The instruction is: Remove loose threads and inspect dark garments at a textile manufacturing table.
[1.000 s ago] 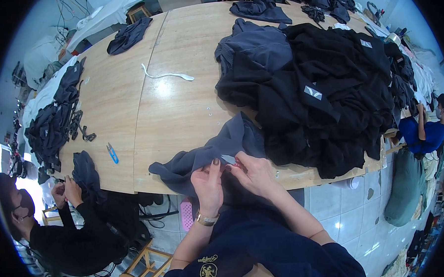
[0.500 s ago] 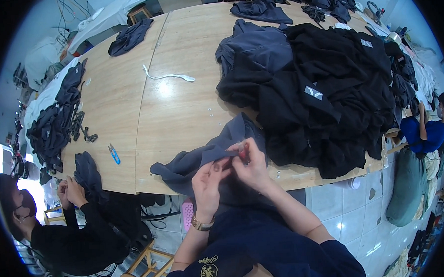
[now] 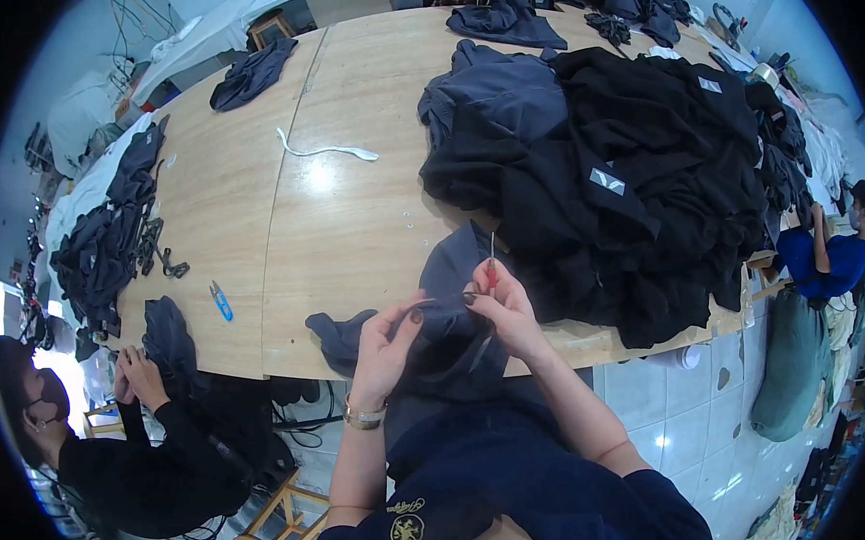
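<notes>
A dark grey-blue garment (image 3: 451, 259) lies partly on the table's near edge and hangs toward my lap. My left hand (image 3: 388, 349) pinches a fold of it between thumb and fingers. My right hand (image 3: 507, 315) pinches the same fold a little to the right. Tucked in the right hand's fingers is a small red-handled tool (image 3: 492, 275) with a thin metal tip pointing up and away. Its exact kind is hard to make out. Part of the cloth between the hands is stretched taut.
A large heap of black garments (image 3: 659, 154) covers the table's right side. Blue thread snips (image 3: 221, 300) and a white cord (image 3: 326, 151) lie on the wooden table (image 3: 216, 183). One person (image 3: 141, 456) sits at left, another (image 3: 826, 258) at far right. A wooden stool (image 3: 284, 518) stands at lower left.
My hands have drawn apart, and the fold between them is pulled straighter. The red tool's metal tip now points up from my right hand. The garment's left end has shifted slightly right.
</notes>
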Demonstrator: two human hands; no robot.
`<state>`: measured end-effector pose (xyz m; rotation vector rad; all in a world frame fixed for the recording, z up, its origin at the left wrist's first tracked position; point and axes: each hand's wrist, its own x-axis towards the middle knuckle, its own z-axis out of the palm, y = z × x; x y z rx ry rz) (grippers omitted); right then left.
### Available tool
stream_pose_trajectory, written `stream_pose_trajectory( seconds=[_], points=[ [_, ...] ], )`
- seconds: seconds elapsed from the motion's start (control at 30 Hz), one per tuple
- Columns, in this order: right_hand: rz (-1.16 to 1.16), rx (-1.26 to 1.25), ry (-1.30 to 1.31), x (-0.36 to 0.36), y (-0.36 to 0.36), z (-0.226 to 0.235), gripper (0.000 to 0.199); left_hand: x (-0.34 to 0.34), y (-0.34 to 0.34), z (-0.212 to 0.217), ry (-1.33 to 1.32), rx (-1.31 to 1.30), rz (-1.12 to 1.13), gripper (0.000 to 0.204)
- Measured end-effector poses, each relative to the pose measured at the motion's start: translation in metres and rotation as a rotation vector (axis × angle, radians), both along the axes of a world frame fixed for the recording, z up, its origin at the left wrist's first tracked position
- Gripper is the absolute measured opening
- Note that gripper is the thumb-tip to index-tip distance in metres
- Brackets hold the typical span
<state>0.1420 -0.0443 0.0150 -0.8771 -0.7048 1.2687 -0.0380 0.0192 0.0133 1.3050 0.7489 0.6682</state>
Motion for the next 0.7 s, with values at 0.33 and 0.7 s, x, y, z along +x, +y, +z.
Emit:
stream_pose_trajectory(
  seconds=[0.33,0.7],
  points=[
    [-0.53,0.039,-0.447,0.003,0.0,0.005,0.016,0.012,-0.004,0.009,-0.399,-0.306,0.225,0.011],
    [-0.153,0.048,-0.763,-0.005,-0.003,0.035,0.026,0.015,0.009,0.007,-0.304,-0.252,0.119,0.009]
  ],
)
